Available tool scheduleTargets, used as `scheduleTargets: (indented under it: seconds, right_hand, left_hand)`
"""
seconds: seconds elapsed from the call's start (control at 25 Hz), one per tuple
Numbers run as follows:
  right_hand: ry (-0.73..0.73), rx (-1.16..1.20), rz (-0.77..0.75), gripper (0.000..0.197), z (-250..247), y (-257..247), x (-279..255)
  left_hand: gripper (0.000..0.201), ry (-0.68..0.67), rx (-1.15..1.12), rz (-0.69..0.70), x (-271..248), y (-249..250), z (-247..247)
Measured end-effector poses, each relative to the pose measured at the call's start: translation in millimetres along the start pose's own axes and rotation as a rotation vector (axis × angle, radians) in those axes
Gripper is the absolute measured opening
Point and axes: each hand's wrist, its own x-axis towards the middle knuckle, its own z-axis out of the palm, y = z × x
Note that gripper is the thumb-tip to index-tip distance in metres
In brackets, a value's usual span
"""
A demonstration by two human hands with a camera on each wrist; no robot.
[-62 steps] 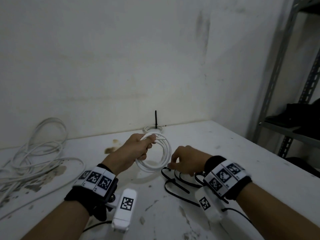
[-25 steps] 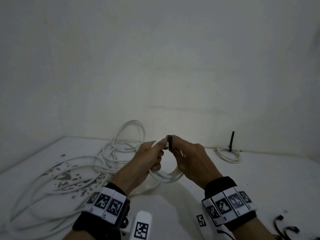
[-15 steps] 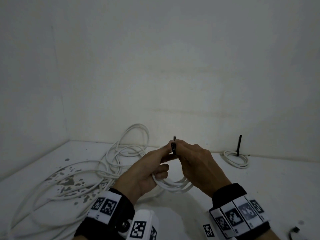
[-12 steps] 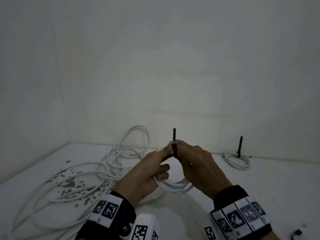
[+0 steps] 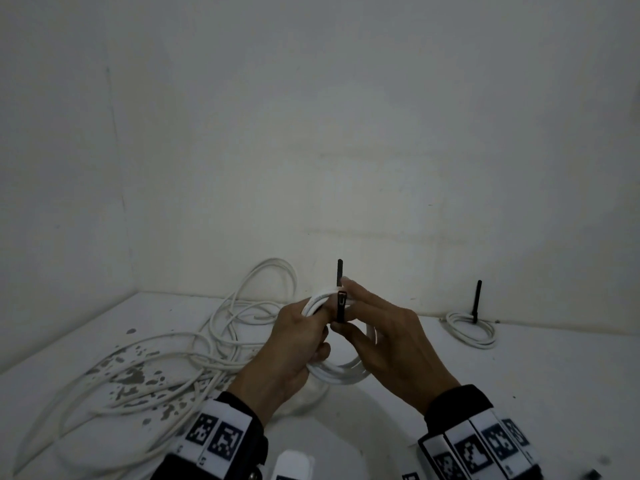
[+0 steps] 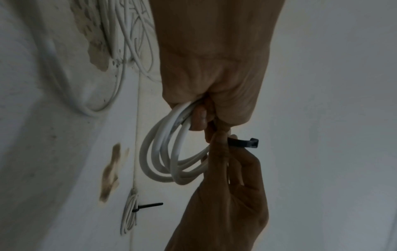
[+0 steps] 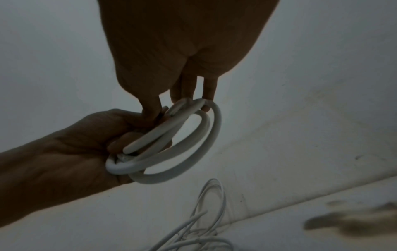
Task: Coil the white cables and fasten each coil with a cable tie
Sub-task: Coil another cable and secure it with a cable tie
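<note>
Your left hand (image 5: 287,344) has its fingers curled round the near left side of the white coil (image 5: 341,372), which you hold up above the table (image 5: 519,393) with both hands meeting at its top. Your right hand (image 5: 388,344) comes in from the coil's right, thumb and fingers pinching the black cable tie (image 5: 340,306) where it crosses the bundled strands. In the left wrist view the left fingers (image 6: 198,118) wrap the strands, and the tie's head (image 6: 253,142) sticks out sideways past the right hand's fingertips. In the right wrist view the right hand's fingertips (image 7: 207,95) touch the top of the coil (image 7: 182,144), while the left palm cups its lower end.

The coil is a small round bundle of several loops of thick white cable, the loops fanned slightly apart at the bottom and gathered at the top. The tie stands nearly upright on it, its square head at the top of the bundle and its thin tail rising straight above your fingers.

Left of the coil and just behind it, loose white cable (image 5: 166,358) sprawls in wide loops over a patch of table with chipped paint. Well to the coil's right, near the back wall (image 5: 346,133), a finished coil (image 5: 469,329) lies flat with its own black tie tail (image 5: 477,299) standing upright.
</note>
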Motion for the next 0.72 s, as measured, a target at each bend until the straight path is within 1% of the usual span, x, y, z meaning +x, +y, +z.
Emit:
scheduleTargets:
  seconds: [0.08,0.16,0.32,0.44,0.52,0.56,0.64,0.72]
  right_hand:
    - [0.031,0.008,0.008,0.017,-2,0,0]
    - [0.022,0.01,0.0,0.018,-4,1,-1]
    - [0.001,-0.058,-0.005,0.011,-6,-3,-1]
    - [0.007,-0.072,0.014,0.015,-8,-9,2]
    - [0.029,-0.049,0.028,0.014,-11,-12,5]
    - [0.055,-0.002,0.07,0.01,-14,-15,7]
    - [0.105,0.115,0.229,0.003,-18,-19,10]
    - [0.154,0.146,0.399,0.004,-17,-18,14]
  left_hand:
    - [0.016,0.017,0.024,0.019,0,0,0]
    - [0.018,0.045,0.05,0.018,1,-2,0]
    - [0.026,0.044,0.056,0.006,3,-5,-1]
    - [0.022,0.049,0.067,0.006,2,-5,-4]
    - [0.021,0.05,0.07,0.019,1,-4,-3]
    - [0.021,0.043,0.086,0.032,0,-3,-2]
    - [0.021,0.029,0.172,0.072,-2,-1,-1]
    - [0.026,0.015,0.289,0.115,-3,-1,0]
